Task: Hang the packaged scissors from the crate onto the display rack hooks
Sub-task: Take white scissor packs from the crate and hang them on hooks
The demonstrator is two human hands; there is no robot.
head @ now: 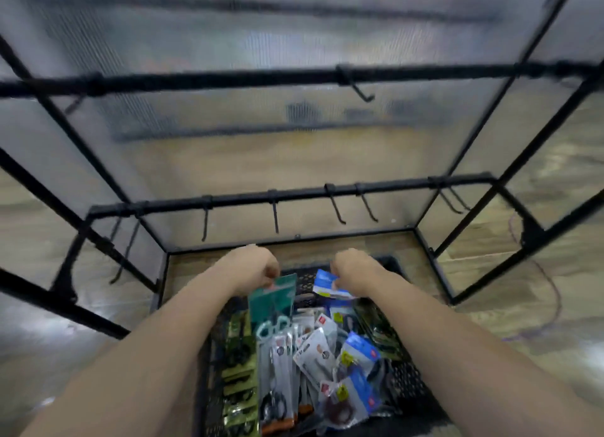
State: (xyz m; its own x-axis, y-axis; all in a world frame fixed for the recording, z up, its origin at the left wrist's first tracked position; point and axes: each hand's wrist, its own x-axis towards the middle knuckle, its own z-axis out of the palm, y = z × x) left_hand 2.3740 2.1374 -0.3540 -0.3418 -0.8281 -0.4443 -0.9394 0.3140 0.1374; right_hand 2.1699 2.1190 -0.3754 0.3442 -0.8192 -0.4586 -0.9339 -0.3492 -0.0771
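Your left hand pinches the top edge of a green-carded scissors pack, and your right hand grips a blue-and-white pack, both lifted just above the black crate under your forearms, where the remaining packs lie heaped. Just beyond your knuckles runs the lower rail with its bare hooks. With both hands full, neither can steady a card while its hang hole finds a hook tip, so a pack could miss, twist and drop; the blur adds uncertainty.
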